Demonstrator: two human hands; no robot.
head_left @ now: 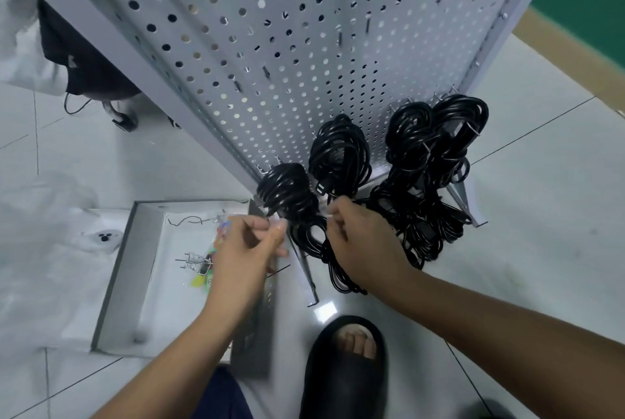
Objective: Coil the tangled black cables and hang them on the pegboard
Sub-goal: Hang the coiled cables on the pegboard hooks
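Note:
Several coiled black cables hang low on the grey pegboard (pixel 270 46). The leftmost coil (pixel 284 187) hangs just above my hands, a second coil (pixel 340 151) is to its right, and two more coils (pixel 436 134) hang further right. My left hand (pixel 248 246) has its fingers curled and pinches something small and pale under the leftmost coil. My right hand (pixel 358 242) pinches a pale tie end at the same coil's base, with loose black cable (pixel 334 269) trailing under it to the floor.
An open grey box (pixel 128 269) on the floor at the left holds metal hooks (pixel 196 263) and coloured ties. My black slipper (pixel 345 368) stands below the hands. Another person's dark clothing and shoe (pixel 125 121) show behind the pegboard's left edge. The floor is pale tile.

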